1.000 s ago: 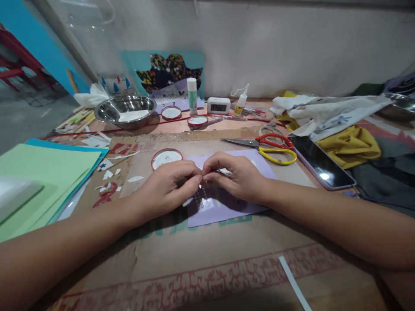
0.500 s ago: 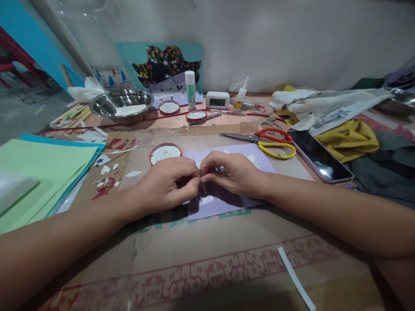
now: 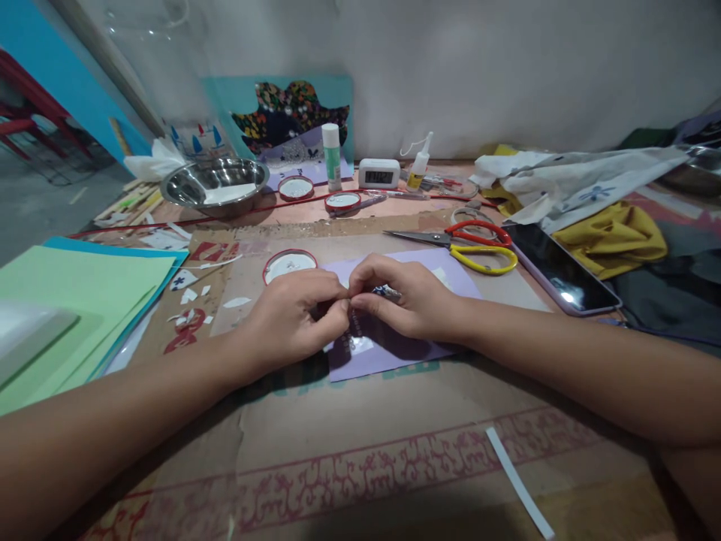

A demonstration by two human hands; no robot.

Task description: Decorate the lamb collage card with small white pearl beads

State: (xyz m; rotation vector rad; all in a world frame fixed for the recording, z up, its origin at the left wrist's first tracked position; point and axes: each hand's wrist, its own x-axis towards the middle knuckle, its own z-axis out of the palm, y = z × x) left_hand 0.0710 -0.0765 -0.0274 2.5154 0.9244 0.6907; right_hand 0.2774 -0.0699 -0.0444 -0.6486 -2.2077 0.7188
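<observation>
Head view, sole camera on my feed.

Item: left hand (image 3: pixel 301 312), thumb and forefinger brought together in a pinch; whatever lies between them is too small for me to make out. 
Item: right hand (image 3: pixel 408 297), thumb and forefinger likewise pinched, tips meeting the left's, the palm side hollow; contents of the pinch likewise unreadable to me.
Item: row of small shiny beads (image 3: pixel 354 334), directly below the meeting fingertips, over a purple sheet (image 3: pixel 388 366); whether the fingers touch it, I cannot tell.
Item: red-rimmed lid (image 3: pixel 277 264) bearing small bits, just beyond the left hand.
Item: scissors (image 3: pixel 449 240), beyond the right hand, handles toward the phone (image 3: pixel 568 270).

Handling note, my judgement: parts this fine ask for light, steady pressure, forearms kept resting, and tips low over the purple sheet, so a slipped piece drops there. I would tilt the knuckles apart slightly for a clearer sightline.
</observation>
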